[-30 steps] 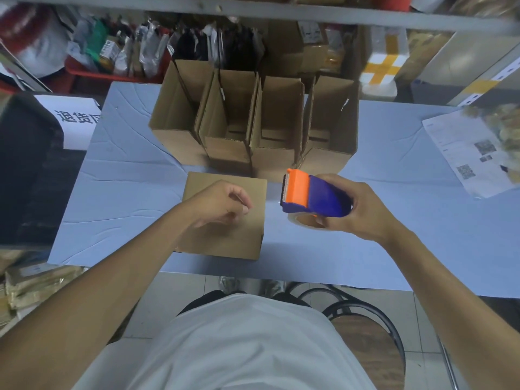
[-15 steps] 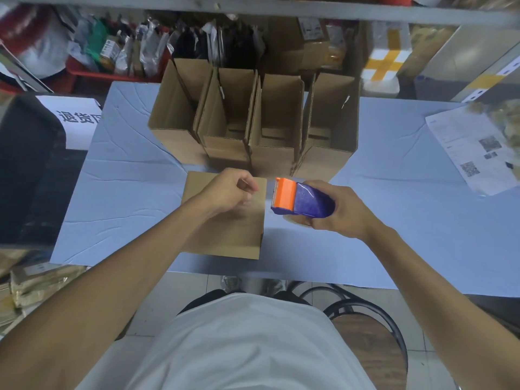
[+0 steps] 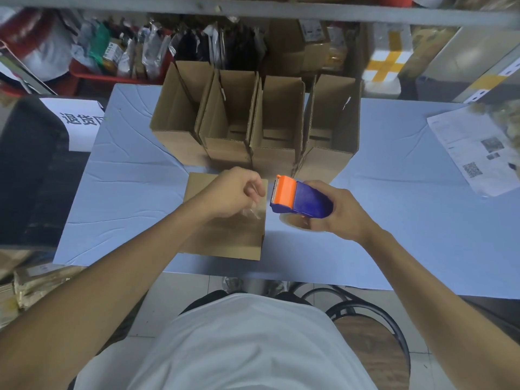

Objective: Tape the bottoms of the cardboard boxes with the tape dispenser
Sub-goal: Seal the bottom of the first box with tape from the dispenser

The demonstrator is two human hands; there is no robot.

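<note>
the right hand (image 3: 342, 213) is curled round the blue body of the tape dispenser (image 3: 299, 199), gripping it just right of the nearest box with the orange cutter end pointing left; the tape roll under it shows only as a pale arc below the fingers, the rest hidden by the hand. the left hand (image 3: 233, 192) hovers over the closed cardboard box (image 3: 225, 235) with its fingers bent in toward the thumb, and a thin clear strip of tape (image 3: 251, 212) shows just below the fingers; whether they actually pinch it is hard to make out, since the strip is nearly see-through and the fingertips are turned away. the box lies flat face up near the front edge of the desk (image 3: 408, 220), its left part covered by the forearm, and whether tape lies on its seam cannot be read. behind it stand four open boxes (image 3: 278, 130) in a tight row, flaps up, their bottoms deep in shadow. a printed sheet (image 3: 475, 153) lies at the desk's right, cut off by the frame edge. the shelf stock (image 3: 135, 52) behind is blurred, and a white sign (image 3: 81, 119) at left is partly hidden by the desk
</note>
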